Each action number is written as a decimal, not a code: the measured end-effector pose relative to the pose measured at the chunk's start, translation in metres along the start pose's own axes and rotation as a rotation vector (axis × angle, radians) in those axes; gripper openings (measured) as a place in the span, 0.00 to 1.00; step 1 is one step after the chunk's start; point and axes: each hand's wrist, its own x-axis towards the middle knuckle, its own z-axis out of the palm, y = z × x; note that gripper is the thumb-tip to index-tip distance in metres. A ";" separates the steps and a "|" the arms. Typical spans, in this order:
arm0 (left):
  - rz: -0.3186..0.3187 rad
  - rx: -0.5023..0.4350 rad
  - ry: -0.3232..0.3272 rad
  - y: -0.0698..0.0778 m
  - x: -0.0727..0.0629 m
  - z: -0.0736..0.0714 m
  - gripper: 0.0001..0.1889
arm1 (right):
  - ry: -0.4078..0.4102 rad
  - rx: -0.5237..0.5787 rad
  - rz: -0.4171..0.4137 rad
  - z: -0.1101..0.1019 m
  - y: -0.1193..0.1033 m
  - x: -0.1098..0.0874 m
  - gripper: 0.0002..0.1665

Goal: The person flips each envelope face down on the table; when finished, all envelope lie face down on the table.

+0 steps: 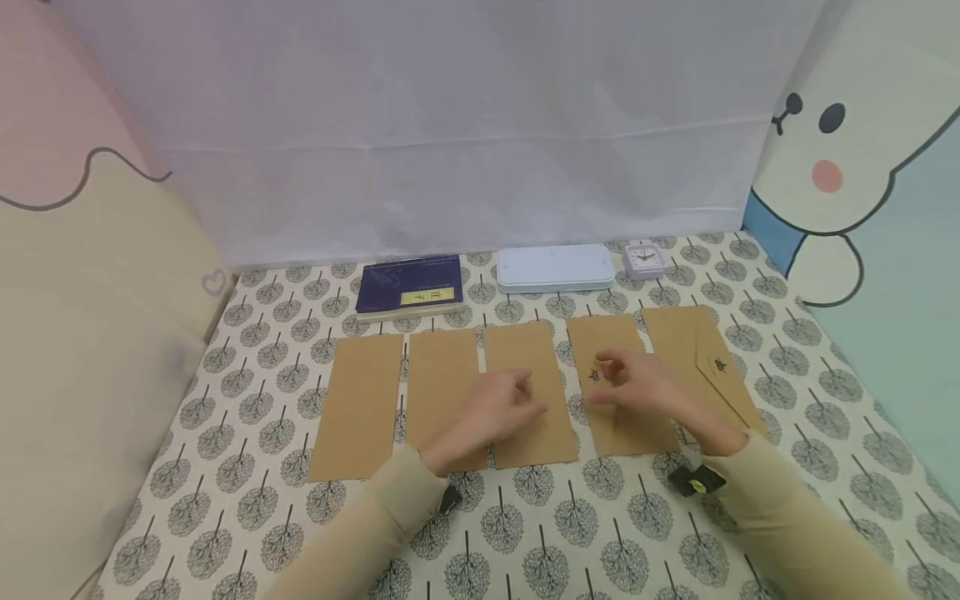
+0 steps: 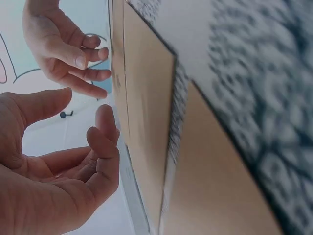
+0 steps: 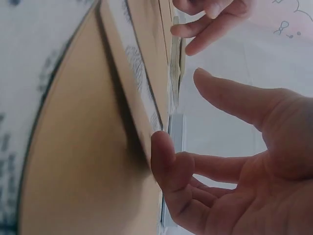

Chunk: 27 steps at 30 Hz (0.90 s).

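Brown kraft-paper envelopes lie side by side in a row on the cloth. My left hand (image 1: 495,407) is over the middle envelope (image 1: 528,346), fingers loosely bent and holding nothing. Above the envelope second from the right (image 1: 607,329), which bears a small dark print, hovers my right hand (image 1: 641,383); its thumb and fingers are apart with nothing between them. The rightmost envelope (image 1: 675,329) shows its pointed flap and a dark print. To the left lie two plain ones, the far-left envelope (image 1: 356,408) and its neighbour (image 1: 441,367). In the left wrist view both hands appear beside the envelopes.
Behind the row are a dark blue book (image 1: 408,283) with a yellow label, a white case (image 1: 555,268) and a small pale clock (image 1: 645,260). A tree-patterned cloth (image 1: 255,517) covers the table. A white curtain (image 1: 465,125) hangs at the back.
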 end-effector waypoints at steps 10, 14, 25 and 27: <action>0.031 -0.027 -0.027 0.019 0.013 0.022 0.23 | 0.044 -0.025 0.059 -0.015 0.025 -0.015 0.49; 0.067 -0.013 -0.049 0.024 0.016 0.030 0.18 | 0.052 -0.013 0.084 -0.020 0.031 -0.019 0.50; -0.018 -0.034 -0.096 0.033 0.026 0.049 0.09 | 0.030 -0.078 0.131 -0.024 0.033 -0.025 0.48; -0.036 -0.031 -0.098 0.035 0.027 0.050 0.09 | 0.027 -0.092 0.143 -0.024 0.033 -0.024 0.48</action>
